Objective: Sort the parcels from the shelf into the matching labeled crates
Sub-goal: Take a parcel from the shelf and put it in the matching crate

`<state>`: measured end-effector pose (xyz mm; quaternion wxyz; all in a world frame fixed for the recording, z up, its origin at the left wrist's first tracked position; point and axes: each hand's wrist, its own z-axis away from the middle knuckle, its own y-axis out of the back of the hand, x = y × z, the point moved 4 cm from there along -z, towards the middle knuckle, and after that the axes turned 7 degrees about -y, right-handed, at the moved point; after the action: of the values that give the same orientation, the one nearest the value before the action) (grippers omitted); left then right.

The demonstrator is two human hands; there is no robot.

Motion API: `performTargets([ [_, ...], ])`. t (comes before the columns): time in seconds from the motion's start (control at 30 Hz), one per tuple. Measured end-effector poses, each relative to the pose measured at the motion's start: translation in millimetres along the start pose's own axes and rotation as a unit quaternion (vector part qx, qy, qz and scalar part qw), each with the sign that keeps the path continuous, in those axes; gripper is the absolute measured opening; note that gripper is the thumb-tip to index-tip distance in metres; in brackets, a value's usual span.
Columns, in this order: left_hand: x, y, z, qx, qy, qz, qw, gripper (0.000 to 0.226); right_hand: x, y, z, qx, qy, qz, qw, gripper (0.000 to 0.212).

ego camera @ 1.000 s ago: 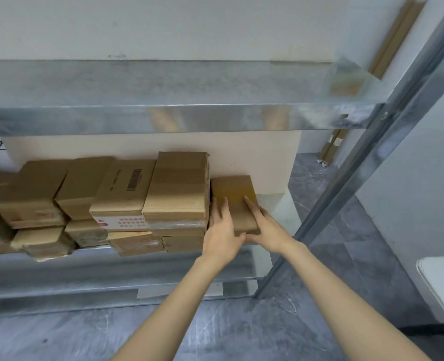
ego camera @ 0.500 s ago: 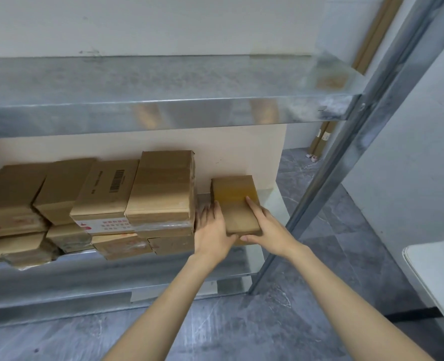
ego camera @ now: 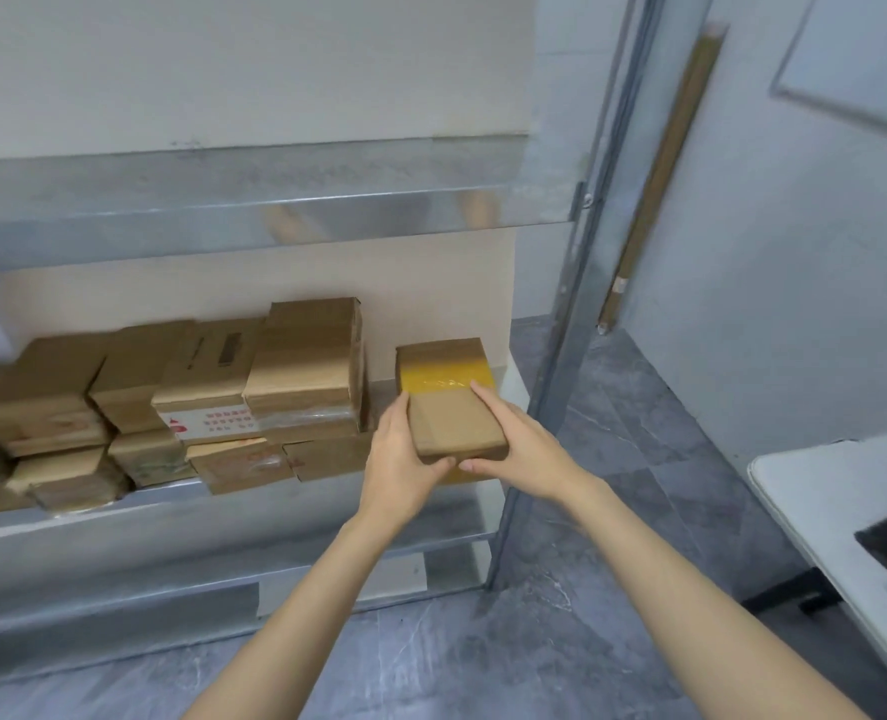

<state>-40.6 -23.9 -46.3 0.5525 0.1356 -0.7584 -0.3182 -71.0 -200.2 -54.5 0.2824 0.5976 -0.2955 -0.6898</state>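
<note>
At centre frame, the left hand [ego camera: 397, 459] and right hand [ego camera: 521, 449] grip a small parcel [ego camera: 451, 407], fingers curled round it, above the shelf [ego camera: 223, 517] edge.

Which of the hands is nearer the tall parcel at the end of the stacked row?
Left. The left hand grips the left edge of the small parcel, just beside the tall parcel; the right hand grips its right edge, farther away.
</note>
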Motion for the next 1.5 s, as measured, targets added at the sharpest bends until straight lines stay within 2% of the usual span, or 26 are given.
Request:
performTargets([
  [0.13,31.8,0.8,33.0,0.010,-0.017,0.036,0.999,0.102,-0.5,18.0,48.7,0.026,-0.001,-0.002,1.000,0.105],
  [0.3,86.2,-14.0,74.1,-0.052,0.000,0.118,0.992,0.081,7.7,45.4,113.6,0.064,-0.026,0.022,0.997,0.115],
  [0.47,147.6,-47.0,103.5,-0.090,0.001,0.183,0.979,0.072,24.7,95.3,189.4,0.107,-0.052,-0.007,0.993,0.130],
  [0.57,190.1,-74.6,111.9,-0.113,-0.004,0.201,0.973,0.082,39.7,127.2,237.2,0.154,-0.071,-0.038,0.985,0.137],
  [0.63,222.9,-95.9,118.1,-0.137,-0.007,0.236,0.962,0.086,53.4,149.7,271.1,0.194,-0.107,-0.080,0.972,0.139],
  [0.73,275.3,-130.8,128.3,-0.182,-0.039,0.267,0.946,0.075,77.8,186.5,326.1,0.267,-0.154,-0.130,0.942,0.137],
  [0.93,376.6,-193.2,156.4,-0.255,-0.111,0.300,0.913,0.052,125.2,242.3,416.5,0.368,-0.215,-0.133,0.895,0.135],
  [1.0,406.1,-214.1,167.0,-0.284,-0.141,0.312,0.896,0.033,142.3,258.7,443.8,0.399,-0.239,-0.138,0.874,0.130],
  [1.03,418.2,-225.1,170.6,-0.295,-0.151,0.321,0.887,0.031,149.1,265.7,457.2,0.414,-0.250,-0.142,0.864,0.126],
  [1.13,445.9,-257.9,181.9,-0.341,-0.159,0.341,0.861,0.030,170.8,282.4,493.4,0.445,-0.275,-0.166,0.836,0.126],
  [1.23,471.9,-292.5,191.5,-0.404,-0.178,0.346,0.828,0.049,184.9,297.4,524.5,0.481,-0.283,-0.199,0.806,0.124],
  [1.27,482.5,-302.2,194.8,-0.423,-0.180,0.349,0.817,0.049,187.9,303.1,534.7,0.495,-0.285,-0.207,0.795,0.122],
  [1.37,511.7,-331.7,200.7,-0.470,-0.185,0.350,0.789,0.040,198.0,320.5,560.2,0.525,-0.292,-0.221,0.768,0.097],
  [1.43,527.8,-349.8,200.2,-0.494,-0.197,0.347,0.773,0.047,205.6,332.0,574.4,0.545,-0.308,-0.218,0.748,0.074],
  [1.5,543.0,-366.9,201.3,-0.523,-0.208,0.346,0.750,0.062,213.3,341.2,587.5,0.567,-0.327,-0.207,0.727,0.060],
])
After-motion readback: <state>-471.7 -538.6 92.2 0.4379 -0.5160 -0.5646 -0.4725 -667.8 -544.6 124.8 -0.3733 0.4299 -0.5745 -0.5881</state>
